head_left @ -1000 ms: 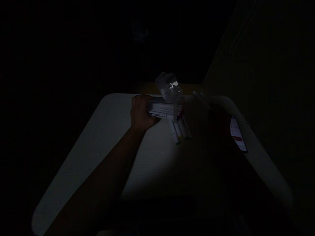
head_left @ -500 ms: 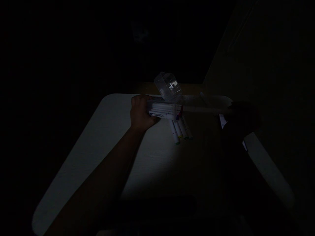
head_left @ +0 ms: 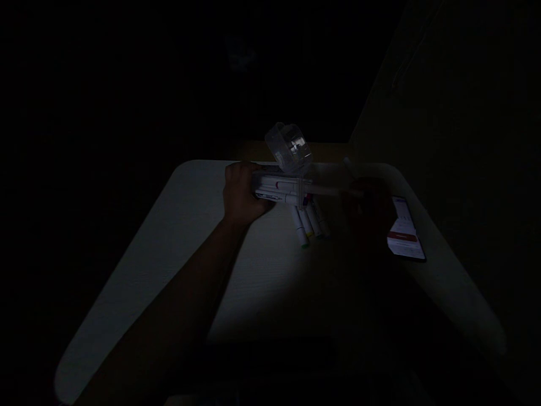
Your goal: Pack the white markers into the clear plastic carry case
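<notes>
while the left hand grips a marker bundle | right hand too dark to tell | phone just beside it

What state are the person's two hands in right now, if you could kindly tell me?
Left hand: closed, holding a bundle of white markers.
Right hand: too dark to tell whether it is open or closed.

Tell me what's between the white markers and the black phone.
The head view shows the person's shadowy right hand between the bundle of white plastic markers and the black smartphone.
</notes>
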The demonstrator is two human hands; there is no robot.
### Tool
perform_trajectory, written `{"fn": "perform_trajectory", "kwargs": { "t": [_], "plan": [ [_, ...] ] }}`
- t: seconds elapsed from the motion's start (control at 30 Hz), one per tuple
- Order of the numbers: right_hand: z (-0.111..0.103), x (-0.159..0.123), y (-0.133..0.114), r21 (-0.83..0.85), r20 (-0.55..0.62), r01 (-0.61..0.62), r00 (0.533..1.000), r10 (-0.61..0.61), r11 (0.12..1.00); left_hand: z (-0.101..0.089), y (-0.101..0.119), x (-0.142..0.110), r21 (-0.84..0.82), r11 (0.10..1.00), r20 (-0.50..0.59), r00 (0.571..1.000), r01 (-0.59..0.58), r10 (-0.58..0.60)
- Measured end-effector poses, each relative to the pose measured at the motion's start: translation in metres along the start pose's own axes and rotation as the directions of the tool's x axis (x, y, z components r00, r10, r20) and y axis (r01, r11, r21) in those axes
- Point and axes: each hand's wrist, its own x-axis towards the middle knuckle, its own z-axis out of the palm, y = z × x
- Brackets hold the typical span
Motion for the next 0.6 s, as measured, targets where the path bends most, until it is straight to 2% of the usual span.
{"fn": "perform_trajectory", "kwargs": {
  "t": [0.27,0.47,0.6],
  "plan": [
    [0.009,-0.004,-0.009,0.007,0.144,0.074,0.987,-0.074,0.997,0.0,0.001,-0.001,-0.006,1.0,-0.006,1.0,0.012,-0.012],
    [0.01,-0.008,-0.009,0.039,0.377,0.145,0.914,-0.149,0.989,0.0,0.0,0.0,0.009,1.0,0.009,1.0,0.02,-0.02],
    [0.015,-0.012,-0.008,-0.005,0.447,0.163,0.883,-0.143,0.987,0.0,0.0,0.0,0.0,1.0,0.009,1.0,0.018,-0.018]
  ]
}}
